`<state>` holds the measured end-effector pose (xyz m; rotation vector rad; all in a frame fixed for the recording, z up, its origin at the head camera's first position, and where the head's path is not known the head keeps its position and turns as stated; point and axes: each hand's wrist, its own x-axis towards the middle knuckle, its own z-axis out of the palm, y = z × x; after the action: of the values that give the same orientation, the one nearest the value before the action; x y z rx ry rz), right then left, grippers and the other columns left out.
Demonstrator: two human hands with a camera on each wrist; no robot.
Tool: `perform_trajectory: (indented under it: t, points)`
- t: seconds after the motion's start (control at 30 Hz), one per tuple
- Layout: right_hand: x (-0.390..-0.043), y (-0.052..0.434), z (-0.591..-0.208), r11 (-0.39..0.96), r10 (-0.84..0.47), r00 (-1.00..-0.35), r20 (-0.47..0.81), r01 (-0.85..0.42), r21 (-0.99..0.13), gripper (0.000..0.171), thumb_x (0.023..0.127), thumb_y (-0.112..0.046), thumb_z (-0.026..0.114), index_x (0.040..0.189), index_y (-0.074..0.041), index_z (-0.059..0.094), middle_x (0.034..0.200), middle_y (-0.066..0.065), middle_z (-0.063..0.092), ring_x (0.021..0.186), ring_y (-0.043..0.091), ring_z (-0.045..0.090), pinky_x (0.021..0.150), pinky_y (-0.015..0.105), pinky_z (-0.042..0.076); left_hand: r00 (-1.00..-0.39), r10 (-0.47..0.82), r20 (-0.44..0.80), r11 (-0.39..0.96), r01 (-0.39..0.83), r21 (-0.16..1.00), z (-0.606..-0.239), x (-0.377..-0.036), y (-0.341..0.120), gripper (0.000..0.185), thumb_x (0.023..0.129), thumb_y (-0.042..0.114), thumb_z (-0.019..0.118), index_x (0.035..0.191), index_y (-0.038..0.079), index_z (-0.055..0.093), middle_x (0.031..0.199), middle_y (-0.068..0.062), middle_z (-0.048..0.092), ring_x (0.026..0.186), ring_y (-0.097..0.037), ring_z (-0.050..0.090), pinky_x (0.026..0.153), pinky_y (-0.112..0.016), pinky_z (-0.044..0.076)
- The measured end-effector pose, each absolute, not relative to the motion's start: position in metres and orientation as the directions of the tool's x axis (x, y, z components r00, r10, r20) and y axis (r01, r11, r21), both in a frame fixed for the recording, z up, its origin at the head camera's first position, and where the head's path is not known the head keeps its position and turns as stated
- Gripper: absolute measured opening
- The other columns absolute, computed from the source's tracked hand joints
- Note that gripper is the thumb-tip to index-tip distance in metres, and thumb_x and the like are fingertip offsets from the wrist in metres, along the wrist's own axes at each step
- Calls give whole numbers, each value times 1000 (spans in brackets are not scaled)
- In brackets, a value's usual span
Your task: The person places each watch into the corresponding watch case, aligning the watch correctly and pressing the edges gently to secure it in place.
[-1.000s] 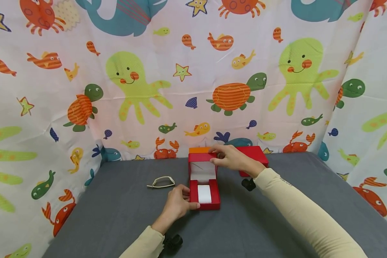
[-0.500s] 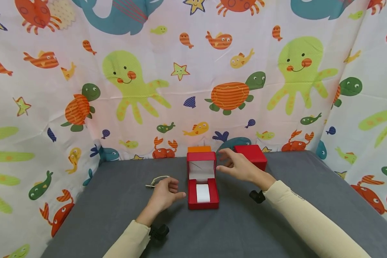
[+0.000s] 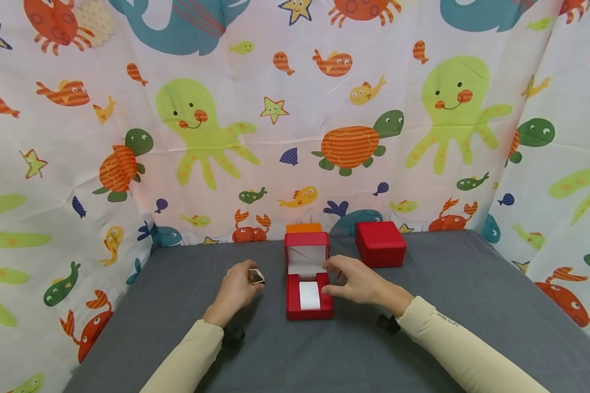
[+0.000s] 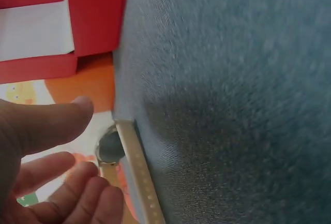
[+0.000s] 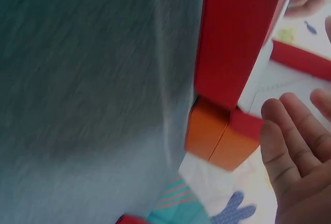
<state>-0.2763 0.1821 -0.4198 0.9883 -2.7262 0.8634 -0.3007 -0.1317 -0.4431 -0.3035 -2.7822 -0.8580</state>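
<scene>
An open red hinged gift box (image 3: pixel 308 278) stands on the grey cloth, its lid upright and a white cushion (image 3: pixel 310 295) seated in the base. Just to its left a pale-strapped wristwatch (image 4: pixel 124 162) lies on the cloth (its round face is turned on edge).

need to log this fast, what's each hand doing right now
Left hand: open, reaching the cream-strapped wristwatch.
Right hand: open, beside the open red hinged box.
</scene>
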Motion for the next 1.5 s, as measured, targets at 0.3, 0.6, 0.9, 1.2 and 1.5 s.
perform_trajectory:
  t: [0.3, 0.6, 0.9, 1.2, 1.5]
  points:
    - [-270, 156, -422, 704, -616, -768, 174, -636, -317, 58, 76, -49, 75, 124, -20, 59, 120, -4, 57, 105, 11, 48, 84, 35, 51, -969, 95, 229, 894, 184, 409, -445, -310, -125, 51, 75, 27, 81, 116, 4, 63, 106, -13, 67, 90, -33, 64, 74, -51, 52]
    - [-272, 147, -422, 733, -614, -782, 104, -614, -292, 55, 75, -44, 77, 123, -22, 60, 120, -4, 55, 107, 13, 46, 79, 30, 52, -971, 63, 230, 919, 147, 366, -450, -318, -125, 44, 75, 34, 81, 105, 6, 66, 93, -10, 67, 80, -28, 62, 68, -48, 51]
    - [-275, 143, -418, 763, -610, -793, 5, -589, -267, 60, 74, -40, 76, 128, -25, 56, 120, -6, 55, 107, 12, 43, 78, 30, 52, -976, 38, 214, 918, 119, 379, -451, -323, -122, 43, 76, 38, 79, 103, 7, 65, 87, -7, 66, 72, -25, 59, 63, -46, 50]
    - [-279, 142, -415, 741, -627, -779, 20, -604, -294, 68, 70, -39, 81, 130, -23, 55, 123, -5, 55, 111, 13, 44, 82, 33, 52, -972, 32, 233, 926, 117, 360, -451, -327, -116, 29, 74, 28, 80, 87, 7, 63, 74, -6, 62, 64, -23, 57, 58, -42, 48]
    - [-279, 139, -412, 705, -629, -774, 75, -609, -363, 70, 68, -33, 84, 130, -23, 52, 117, -6, 47, 101, 13, 49, 78, 29, 52, -976, 43, 216, 920, 122, 371, -447, -327, -113, 18, 74, 14, 72, 88, 7, 64, 80, -10, 64, 68, -27, 60, 61, -45, 51]
